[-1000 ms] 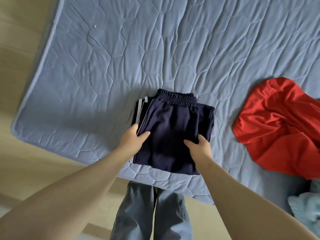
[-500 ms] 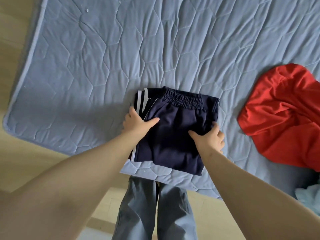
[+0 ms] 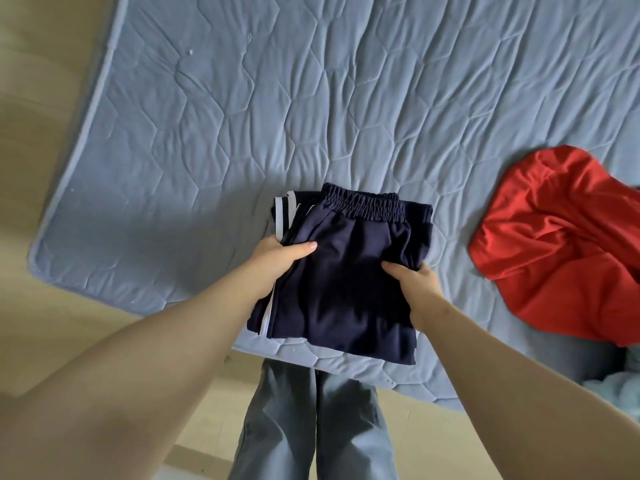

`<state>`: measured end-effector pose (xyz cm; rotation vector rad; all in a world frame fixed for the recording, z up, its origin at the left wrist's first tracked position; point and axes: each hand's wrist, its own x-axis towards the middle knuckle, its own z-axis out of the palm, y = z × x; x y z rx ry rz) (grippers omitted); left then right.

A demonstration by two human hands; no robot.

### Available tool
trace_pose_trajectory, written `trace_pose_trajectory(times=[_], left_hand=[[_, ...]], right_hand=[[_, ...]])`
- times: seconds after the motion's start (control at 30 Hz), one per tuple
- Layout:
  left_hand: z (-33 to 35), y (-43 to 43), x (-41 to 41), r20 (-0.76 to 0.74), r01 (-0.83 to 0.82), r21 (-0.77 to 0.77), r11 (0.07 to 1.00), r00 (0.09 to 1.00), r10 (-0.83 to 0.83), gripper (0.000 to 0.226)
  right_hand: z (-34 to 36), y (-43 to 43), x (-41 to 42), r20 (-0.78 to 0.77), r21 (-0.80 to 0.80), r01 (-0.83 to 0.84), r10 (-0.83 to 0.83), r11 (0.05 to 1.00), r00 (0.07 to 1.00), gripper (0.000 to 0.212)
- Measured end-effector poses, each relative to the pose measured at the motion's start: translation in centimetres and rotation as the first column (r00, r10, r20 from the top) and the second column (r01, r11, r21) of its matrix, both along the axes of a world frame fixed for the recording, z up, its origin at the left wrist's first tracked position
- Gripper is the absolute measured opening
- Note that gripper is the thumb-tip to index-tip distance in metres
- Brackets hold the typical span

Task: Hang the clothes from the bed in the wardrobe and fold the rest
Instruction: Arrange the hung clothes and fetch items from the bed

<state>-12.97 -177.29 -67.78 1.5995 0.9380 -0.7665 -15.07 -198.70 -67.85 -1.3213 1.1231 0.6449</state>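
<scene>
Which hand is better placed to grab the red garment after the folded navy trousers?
Probably right. The right hand grips the navy trousers on the side nearest the red garment; the left hand holds the far, striped edge.

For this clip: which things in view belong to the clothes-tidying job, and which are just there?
Job: folded navy trousers, gripped by left hand and right hand; crumpled red garment; pale blue cloth at the right edge.
Just there: quilted bed cover; wooden floor; grey trousers the person wears.
</scene>
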Motion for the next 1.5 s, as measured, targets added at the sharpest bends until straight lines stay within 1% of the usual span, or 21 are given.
trace_pose_trajectory(times=[0.13,0.27,0.33,0.4,0.53,0.63,0.73,0.83,0.9,0.93,1.03,1.13,1.23,1.3,1.4,1.5], left_hand=[[3.6,0.8,0.7,0.006,-0.031,-0.072,0.997,0.999,0.032,0.014],[9.2,2.1,1.8,0.027,-0.039,-0.152,0.988,0.999,0.044,0.033],[11.9,2.7,2.0,0.055,-0.063,-0.156,0.986,0.996,0.072,0.036],[14.7,3.4,1.9,0.093,-0.072,-0.147,0.986,0.992,0.086,0.035],[20.5,4.9,1.0,0.2,-0.133,-0.113,0.985,0.968,0.153,0.035],[25.2,6.7,-0.4,0.287,-0.23,-0.114,0.967,0.924,0.253,0.029],[29.3,8.8,-1.8,0.348,-0.303,-0.096,0.948,0.882,0.318,0.024],[33.4,12.1,-3.3,0.41,-0.395,-0.065,0.917,0.827,0.385,0.013],[36.0,15.2,-4.9,0.426,-0.459,-0.047,0.887,0.794,0.433,0.006],[37.0,16.7,-5.7,0.419,-0.476,-0.045,0.878,0.789,0.449,0.009],[39.5,21.7,-8.5,0.397,-0.535,-0.046,0.843,0.765,0.507,0.027],[41.8,27.2,-11.9,0.42,-0.6,-0.058,0.798,0.711,0.564,0.026],[44.0,33.2,-15.5,0.456,-0.686,-0.015,0.727,0.642,0.616,0.025],[45.4,37.9,-18.7,0.477,-0.743,-0.01,0.669,0.584,0.656,0.029],[47.2,44.3,-23.2,0.501,-0.791,-0.011,0.612,0.525,0.688,0.036],[48.6,49.9,-26.9,0.529,-0.832,-0.013,0.554,0.465,0.71,0.044]], right_hand=[[3.3,0.1,1.1,0.048,0.06,-0.007,0.004,0.998,0.999,0.017],[8.4,0.5,2.9,0.096,0.118,-0.022,0.011,0.993,0.995,0.018],[11.0,1.1,3.8,0.136,0.123,-0.055,0.038,0.991,0.99,0.018],[13.7,2.0,4.6,0.178,0.125,-0.096,0.073,0.987,0.981,0.018],[19.6,3.9,5.9,0.27,0.111,-0.186,0.151,0.976,0.951,0.017],[24.4,6.1,6.5,0.331,0.113,-0.285,0.234,0.952,0.914,0.015],[28.4,9.0,7.0,0.378,0.085,-0.386,0.328,0.919,0.866,0.015],[32.2,13.0,7.4,0.415,0.056,-0.486,0.422,0.872,0.806,0.019],[34.6,16.6,7.4,0.445,0.043,-0.567,0.492,0.823,0.748,0.019],[35.6,18.5,7.3,0.455,0.03,-0.604,0.527,0.796,0.718,0.018],[38.2,24.6,6.7,0.472,0.015,-0.698,0.61,0.716,0.636,0.02],[40.9,31.8,4.9,0.494,-0.003,-0.758,0.66,0.652,0.566,0.022],[43.1,39.0,2.4,0.522,-0.02,-0.805,0.693,0.593,0.497,0.017],[44.5,44.7,0.1,0.549,-0.016,-0.842,0.709,0.539,0.443,0.017],[46.3,52.3,-3.5,0.572,-0.024,-0.889,0.735,0.458,0.363,0.021],[48.1,58.7,-6.7,0.576,-0.005,-0.926,0.758,0.378,0.306,0.021]])
